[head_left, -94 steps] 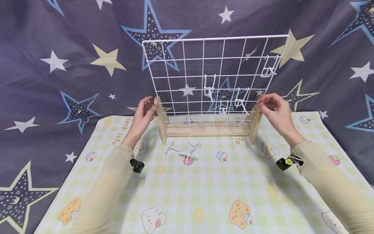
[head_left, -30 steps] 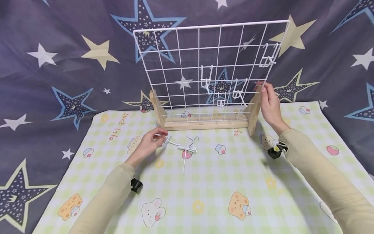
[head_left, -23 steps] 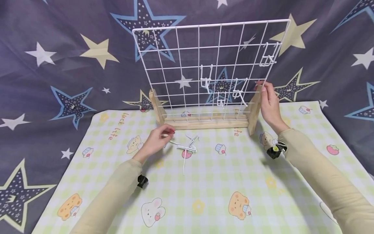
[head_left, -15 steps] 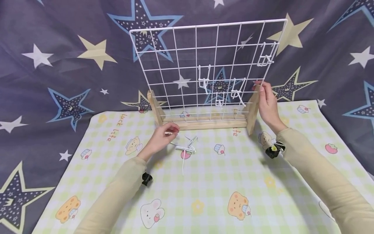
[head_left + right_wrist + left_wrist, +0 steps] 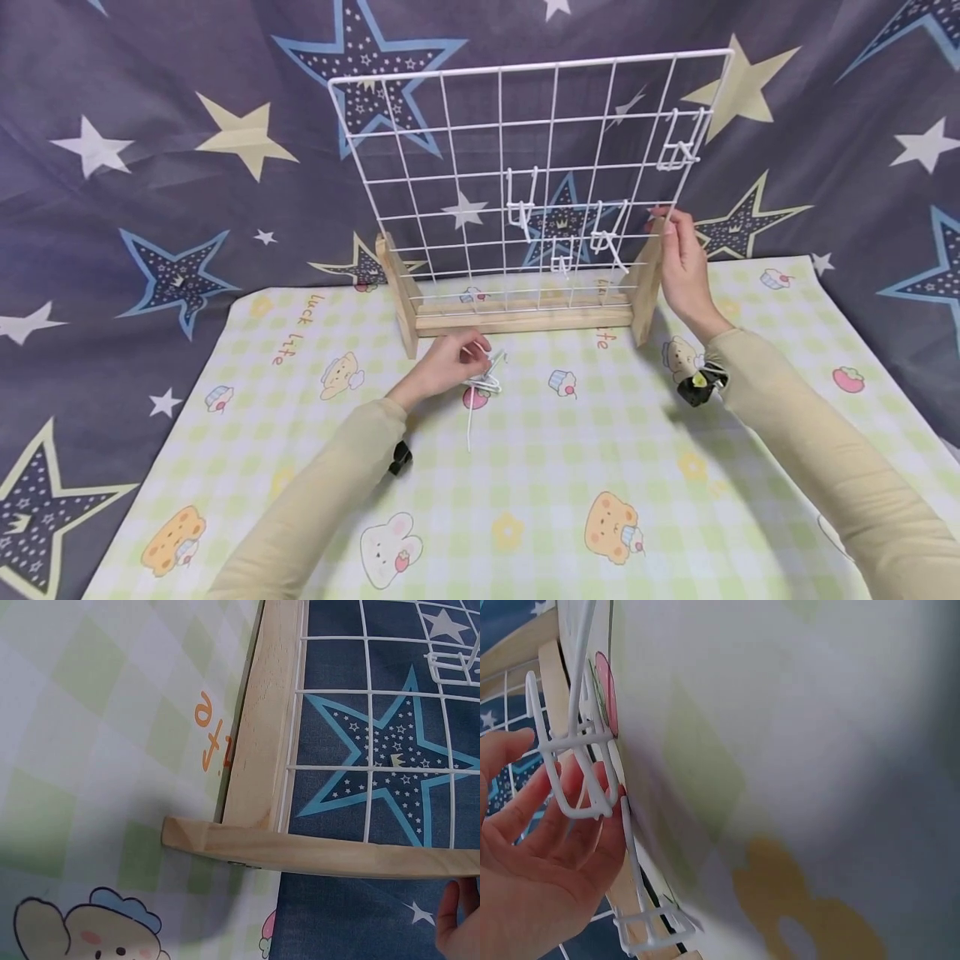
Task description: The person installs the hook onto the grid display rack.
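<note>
A white wire grid rack (image 5: pixel 555 64) stands tilted on wooden supports, with several white wire hooks (image 5: pixel 521 208) hung on it. My right hand (image 5: pixel 686 271) grips the top of the right wooden upright (image 5: pixel 647 287), thumb in front and fingers behind; only fingertips (image 5: pixel 452 919) show in the right wrist view. My left hand (image 5: pixel 446 367) is at the loose wire hooks (image 5: pixel 487 385) on the tablecloth. Up close, its loosely bent fingers pass behind one hook (image 5: pixel 577 740), with the thumb apart from it. Another hook (image 5: pixel 633 851) lies below that hand, hidden in the head view.
A checked cloth (image 5: pixel 540 467) with cartoon prints covers the table. The rack's wooden base bar (image 5: pixel 525 320) runs just behind the loose hooks. A dark star-patterned curtain (image 5: pixel 180 283) hangs behind the table.
My left hand has left the left upright, come down to the loose hooks and moved right across them. My right hand has shifted to hold the right upright; the view has tipped down slightly.
</note>
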### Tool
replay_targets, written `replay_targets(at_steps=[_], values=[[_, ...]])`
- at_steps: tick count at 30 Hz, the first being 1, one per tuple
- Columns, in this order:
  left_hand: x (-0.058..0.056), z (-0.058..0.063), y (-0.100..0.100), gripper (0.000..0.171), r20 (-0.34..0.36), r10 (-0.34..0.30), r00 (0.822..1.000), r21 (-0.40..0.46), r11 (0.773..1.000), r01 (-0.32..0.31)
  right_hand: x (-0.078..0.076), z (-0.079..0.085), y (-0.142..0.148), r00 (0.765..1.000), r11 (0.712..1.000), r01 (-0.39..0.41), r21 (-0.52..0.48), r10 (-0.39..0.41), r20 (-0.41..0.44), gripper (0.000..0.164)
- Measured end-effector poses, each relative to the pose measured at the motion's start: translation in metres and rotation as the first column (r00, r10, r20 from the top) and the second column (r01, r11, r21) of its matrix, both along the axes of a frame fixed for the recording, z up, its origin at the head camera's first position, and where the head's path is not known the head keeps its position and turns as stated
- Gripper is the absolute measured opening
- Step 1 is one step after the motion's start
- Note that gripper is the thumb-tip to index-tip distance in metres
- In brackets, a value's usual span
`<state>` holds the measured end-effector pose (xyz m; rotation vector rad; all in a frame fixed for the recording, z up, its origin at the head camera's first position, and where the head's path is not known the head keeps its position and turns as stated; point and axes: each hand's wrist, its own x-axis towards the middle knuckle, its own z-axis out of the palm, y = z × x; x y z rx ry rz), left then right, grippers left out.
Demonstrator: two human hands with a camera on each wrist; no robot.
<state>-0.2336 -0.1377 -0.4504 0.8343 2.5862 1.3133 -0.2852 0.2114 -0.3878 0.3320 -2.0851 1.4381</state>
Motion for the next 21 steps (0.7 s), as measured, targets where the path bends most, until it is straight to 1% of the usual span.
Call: replay_targets(at_steps=[7,12,17,21], values=[[0.0004,0.0013,0.0026,0.018,0.025,0.046,0.999,-0.049,0.998,-0.045,-0.0014,-0.0012,0.0002,1.000,1.000,0.004,0.003,-0.004,-0.004,0.033],[-0.0002,-0.0016,-0.0002,0.015,0.017,0.069,0.997,-0.058,0.996,-0.068,-0.0018,-0.0014,0.0001,1.000,1.000,0.006,0.004,-0.006,-0.004,0.033],[-0.0004,-0.0031,-0.0010,0.009,-0.002,0.064,0.998,-0.063,0.996,-0.064,-0.0019,-0.0020,0.0003,1.000,1.000,0.008,-0.004,-0.008,0.004,0.033],[-0.0005,-0.0031,0.0005,0.009,0.006,0.045,0.999,-0.065,0.997,-0.045,-0.0025,-0.0027,0.0005,1.000,1.000,-0.001,-0.021,0.001,0.005,0.033]])
